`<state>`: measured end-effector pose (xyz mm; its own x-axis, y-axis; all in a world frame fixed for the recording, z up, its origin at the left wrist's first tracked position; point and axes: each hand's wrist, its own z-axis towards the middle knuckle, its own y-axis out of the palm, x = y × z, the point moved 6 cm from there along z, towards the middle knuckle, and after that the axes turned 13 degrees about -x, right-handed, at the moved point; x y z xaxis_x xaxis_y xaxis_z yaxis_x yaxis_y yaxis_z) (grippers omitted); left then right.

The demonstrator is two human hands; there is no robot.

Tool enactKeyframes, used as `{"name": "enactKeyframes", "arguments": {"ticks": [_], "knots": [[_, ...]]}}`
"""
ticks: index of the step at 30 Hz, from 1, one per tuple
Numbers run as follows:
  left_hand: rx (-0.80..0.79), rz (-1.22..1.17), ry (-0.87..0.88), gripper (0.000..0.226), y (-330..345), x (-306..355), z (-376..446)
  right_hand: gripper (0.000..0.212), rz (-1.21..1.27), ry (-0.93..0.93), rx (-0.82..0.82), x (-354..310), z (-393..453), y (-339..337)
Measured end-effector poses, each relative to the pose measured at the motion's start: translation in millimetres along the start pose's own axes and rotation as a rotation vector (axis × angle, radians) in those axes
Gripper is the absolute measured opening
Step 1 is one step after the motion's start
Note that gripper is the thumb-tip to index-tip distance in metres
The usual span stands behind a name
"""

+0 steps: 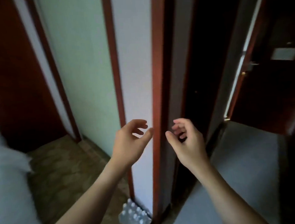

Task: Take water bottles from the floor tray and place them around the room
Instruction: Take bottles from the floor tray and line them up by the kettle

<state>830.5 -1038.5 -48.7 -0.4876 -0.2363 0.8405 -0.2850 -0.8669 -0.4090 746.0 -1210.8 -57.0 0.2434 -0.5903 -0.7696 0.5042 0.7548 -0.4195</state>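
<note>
Wall corner [137,78] trimmed in red-brown wood fills the middle of the frame, with a dark doorway [200,58] to its right. Both bare hands are raised before it, the left hand [129,144] and right hand [187,142] loosely curled and holding nothing. Wrapped water bottles [134,215] sit on the patterned floor at lower centre, against the corner's base.

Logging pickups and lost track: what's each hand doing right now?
Left hand: open, fingers loosely curled, holding nothing.
Right hand: open, fingers loosely curled, holding nothing.
</note>
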Motion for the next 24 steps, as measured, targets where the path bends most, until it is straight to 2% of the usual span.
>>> {"name": "enactKeyframes", "arguments": {"ticks": [4,7,10,17,24], "knots": [[0.126,0.101,-0.065,0.033,-95.9,-64.2,15.5,0.033,0.037,-0.042,-0.178,-14.6,55.1,117.1],[0.116,0.151,-0.111,0.041,-138.3,-108.9,31.5,0.032,0.033,-0.05,-0.246,-12.8,89.0,178.2],[0.091,0.162,-0.152,0.042,-158.4,-151.0,49.3,0.033,0.05,0.024,-0.253,6.8,111.7,216.5],[0.013,0.127,-0.303,0.041,-141.2,-256.3,72.2,0.029,0.044,0.209,-0.327,89.4,130.1,283.3],[-0.107,0.174,-0.509,0.042,-80.0,-377.6,80.4,0.027,0.048,0.397,-0.404,216.8,121.0,335.9]]}}
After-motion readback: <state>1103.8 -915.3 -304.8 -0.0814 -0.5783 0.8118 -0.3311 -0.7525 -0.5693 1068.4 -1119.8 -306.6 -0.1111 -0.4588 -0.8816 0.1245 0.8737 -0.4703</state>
